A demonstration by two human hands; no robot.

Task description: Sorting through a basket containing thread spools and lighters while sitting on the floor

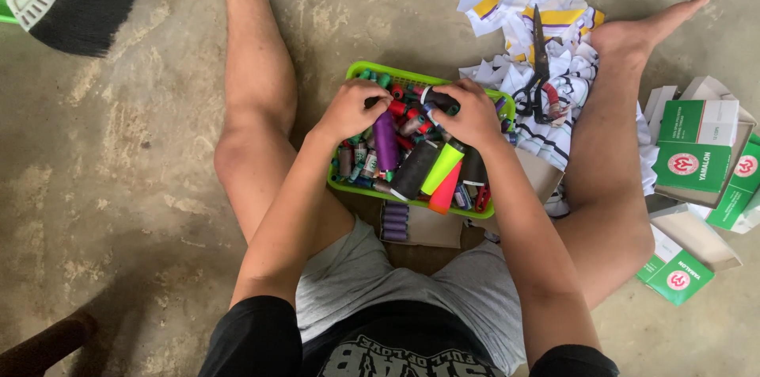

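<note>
**Both hands deep in the thread basket**

Our left hand [351, 110] is curled, fingers bent down into the spools at the far left of the green plastic basket [358, 70]; what exactly the fingertips pinch we cannot tell. Our right hand [473, 116] is curled too, closed over a dark spool with a pale band [437, 97] near the far rim. The two hands sit close together, almost touching.

Below them the basket is packed with thread spools: a purple spool [385, 142], a large dark cone [415, 170], a yellow-green cone [442, 168] and an orange-red one [445, 194] lying side by side toward the near edge. The basket rests on the concrete floor [142, 155] between our legs, partly over a brown cardboard piece [431, 226].

Just right of the basket, black scissors [541, 68] lie on a heap of white, purple and yellow fabric scraps [546, 5]. Green and white boxes [697, 155] are stacked further right.

We judge the risks plainly: the pile is heaped and loose, so rummaging could roll spools over the low rim, and loose thread ends could tangle. The scissors lie close to our right forearm and knee.
</note>
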